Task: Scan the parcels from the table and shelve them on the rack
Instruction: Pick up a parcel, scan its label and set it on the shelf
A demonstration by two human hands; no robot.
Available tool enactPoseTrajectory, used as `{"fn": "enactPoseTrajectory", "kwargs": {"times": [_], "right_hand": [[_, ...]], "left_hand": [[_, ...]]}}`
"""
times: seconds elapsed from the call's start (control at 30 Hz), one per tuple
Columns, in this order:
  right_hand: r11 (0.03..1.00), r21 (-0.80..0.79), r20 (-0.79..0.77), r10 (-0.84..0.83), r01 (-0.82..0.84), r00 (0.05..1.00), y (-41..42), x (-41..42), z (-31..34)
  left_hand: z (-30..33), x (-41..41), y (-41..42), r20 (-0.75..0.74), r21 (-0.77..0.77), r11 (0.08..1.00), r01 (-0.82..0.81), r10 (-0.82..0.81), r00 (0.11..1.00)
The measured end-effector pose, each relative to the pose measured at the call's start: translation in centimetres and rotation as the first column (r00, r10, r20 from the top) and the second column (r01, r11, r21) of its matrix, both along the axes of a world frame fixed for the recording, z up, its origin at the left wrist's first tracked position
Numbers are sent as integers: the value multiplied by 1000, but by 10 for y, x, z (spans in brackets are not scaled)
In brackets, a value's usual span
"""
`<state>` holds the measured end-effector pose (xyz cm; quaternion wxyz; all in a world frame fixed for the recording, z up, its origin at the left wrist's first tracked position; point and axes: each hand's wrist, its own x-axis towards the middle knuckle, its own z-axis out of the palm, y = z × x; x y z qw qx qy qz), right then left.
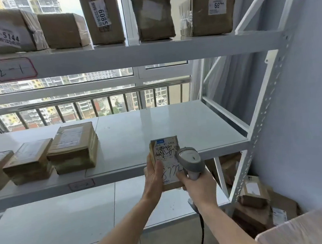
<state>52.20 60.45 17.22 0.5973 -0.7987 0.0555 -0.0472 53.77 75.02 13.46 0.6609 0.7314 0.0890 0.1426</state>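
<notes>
i see my left hand (153, 178) gripping a small parcel (166, 160), label up; at its 3 o'clock my right hand (196, 185) clamps the scanner (192, 161), its head on the label.

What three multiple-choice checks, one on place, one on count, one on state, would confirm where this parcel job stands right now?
1. Where is the parcel with the handwritten label?
A. Lying on the middle shelf
B. Held in front of the middle shelf
C. On the top shelf

2. How many parcels lie at the left of the middle shelf?
A. One
B. Three
C. Six

3. What is the right hand doing?
A. Gripping the scanner
B. Hanging idle
C. Pressing flat on the shelf

Answers:
1 B: the left hand grips the parcel clear of the shelf edge.
2 B: three flat brown parcels sit side by side there, the leftmost cut off by the frame.
3 A: its fingers wrap the handle of the scanner, whose head lies against the label.
</notes>
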Motion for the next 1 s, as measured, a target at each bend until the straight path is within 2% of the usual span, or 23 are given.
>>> {"fn": "enactPoseTrajectory", "kwargs": {"times": [0.23, 0.4, 0.5, 0.63, 0.8, 1.0], "right_hand": [[997, -31, 22, 65, -64, 998, 94, 38, 7], [994, -58, 26, 92, -90, 995, 141, 55, 13], [995, -56, 18, 81, -80, 997, 159, 67, 21], [994, -60, 0, 94, -94, 996, 177, 87, 30], [985, -99, -24, 137, -139, 990, 203, 115, 33], [969, -131, -87, 200, -211, 976, 230, 146, 30]], "left_hand": [[19, 24, 99, -31, -36, 997, -62, 61, 998], [39, 28, 140, -116, -176, 979, -103, 84, 990], [44, 33, 158, -162, -148, 977, -152, 128, 978], [38, 39, 172, -143, -121, 980, -158, 140, 980], [19, 57, 184, -65, -107, 961, -255, 250, 966], [24, 61, 183, -93, -61, 913, -404, 398, 913]]}}
